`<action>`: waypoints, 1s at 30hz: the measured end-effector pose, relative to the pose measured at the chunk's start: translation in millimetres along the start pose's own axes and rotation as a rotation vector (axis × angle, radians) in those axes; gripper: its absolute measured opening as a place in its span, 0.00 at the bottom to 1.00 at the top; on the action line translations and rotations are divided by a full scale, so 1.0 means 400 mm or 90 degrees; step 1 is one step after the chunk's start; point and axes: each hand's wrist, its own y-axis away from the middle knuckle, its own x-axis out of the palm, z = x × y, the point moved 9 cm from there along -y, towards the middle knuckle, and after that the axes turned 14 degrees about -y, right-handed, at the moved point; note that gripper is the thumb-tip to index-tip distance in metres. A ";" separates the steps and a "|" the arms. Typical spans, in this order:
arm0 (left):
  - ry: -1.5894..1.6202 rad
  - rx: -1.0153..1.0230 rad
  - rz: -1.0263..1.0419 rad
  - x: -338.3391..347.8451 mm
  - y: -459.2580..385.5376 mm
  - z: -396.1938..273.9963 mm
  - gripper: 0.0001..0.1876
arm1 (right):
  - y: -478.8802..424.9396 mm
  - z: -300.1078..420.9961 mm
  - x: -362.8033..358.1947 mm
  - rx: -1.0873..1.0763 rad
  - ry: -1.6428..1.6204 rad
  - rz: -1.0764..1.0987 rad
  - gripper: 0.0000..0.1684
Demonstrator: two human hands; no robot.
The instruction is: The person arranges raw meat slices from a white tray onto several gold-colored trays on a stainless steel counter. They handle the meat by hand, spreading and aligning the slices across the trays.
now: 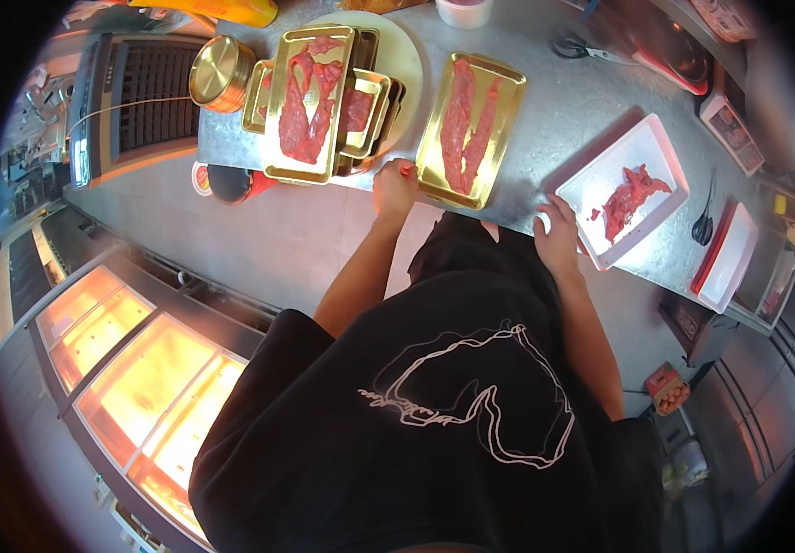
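A gold metal tray (432, 176) with strips of raw red meat (458, 124) lies before me on the steel table. My left hand (396, 188) is at the table's front edge, just left of that tray, with its fingers curled. A bit of red shows at its fingertips; whether it is meat cannot be told. My right hand (557, 231) rests by the near left side of a white plastic tray (594, 186), its fingers spread and bare. Inside the white tray lies a ragged piece of raw meat (627, 200) with small scraps.
Stacked gold trays (273, 152) with meat stand on a round white board (401, 62) at left, beside stacked gold round containers (221, 69). Scissors (594, 52) lie at the back. At right are dark-handled scissors (703, 225), another white tray (729, 256) and a scale (732, 131).
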 end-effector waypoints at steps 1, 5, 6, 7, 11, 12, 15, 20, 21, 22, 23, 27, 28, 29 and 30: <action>0.000 -0.015 0.020 0.003 -0.004 0.001 0.05 | 0.006 -0.020 -0.006 0.006 -0.007 -0.007 0.13; -0.010 -0.039 0.066 0.021 -0.022 0.018 0.08 | 0.021 -0.034 -0.029 -0.003 -0.033 -0.048 0.13; -0.014 -0.034 0.070 0.029 -0.029 0.026 0.09 | 0.021 -0.033 -0.031 0.003 -0.040 -0.050 0.13; -0.024 -0.031 0.077 0.038 -0.034 0.035 0.09 | 0.020 -0.032 -0.032 0.009 -0.047 -0.053 0.12; -0.062 -0.019 0.102 0.048 -0.053 0.034 0.10 | 0.021 -0.040 -0.037 0.007 -0.063 -0.076 0.12; -0.071 -0.019 0.109 0.051 -0.054 0.033 0.10 | 0.021 -0.038 -0.040 0.003 -0.059 -0.082 0.12; -0.025 -0.048 0.110 0.064 -0.061 0.054 0.11 | 0.018 -0.033 -0.042 -0.005 -0.054 -0.094 0.11; -0.100 -0.014 0.146 0.065 -0.069 0.019 0.11 | 0.019 -0.045 -0.045 0.004 -0.060 -0.100 0.11; -0.119 -0.002 0.156 0.063 -0.070 0.011 0.11 | 0.019 -0.047 -0.044 0.003 -0.059 -0.099 0.11; -0.109 0.007 0.169 0.068 -0.074 0.014 0.11 | 0.019 -0.048 -0.043 0.003 -0.059 -0.099 0.11; -0.100 0.016 0.182 0.070 -0.079 0.016 0.11 | 0.019 -0.049 -0.042 0.002 -0.058 -0.098 0.11; -0.059 0.123 0.179 0.045 -0.075 -0.018 0.11 | 0.017 -0.054 -0.049 0.000 -0.062 -0.106 0.12; -0.004 0.132 0.177 0.035 -0.069 -0.027 0.11 | 0.017 -0.054 -0.055 0.001 -0.064 -0.109 0.12; 0.051 0.141 0.175 0.024 -0.060 -0.035 0.11 | 0.017 -0.053 -0.059 0.002 -0.066 -0.111 0.12; 0.106 0.147 0.173 0.010 -0.048 -0.045 0.11 | 0.020 -0.057 -0.063 0.009 -0.065 -0.115 0.12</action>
